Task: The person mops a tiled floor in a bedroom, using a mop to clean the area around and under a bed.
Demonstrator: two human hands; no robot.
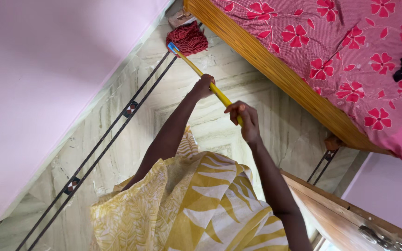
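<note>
A mop with a yellow handle [219,95] and a red string head [188,38] stretches away from me across the marble floor. Its head rests on the floor near the corner between the pink wall and the bed. My left hand [204,86] is closed around the handle farther down, toward the mop head. My right hand [244,118] grips the handle's upper end, closer to my body. Both arms are stretched forward over my yellow and white patterned garment [196,204].
A wooden bed frame [280,69] with a pink flowered sheet [350,51] runs along the right. A pink wall [43,83] lines the left. A dark inlaid stripe [112,130] crosses the floor. A wooden door edge [345,218] sits at lower right.
</note>
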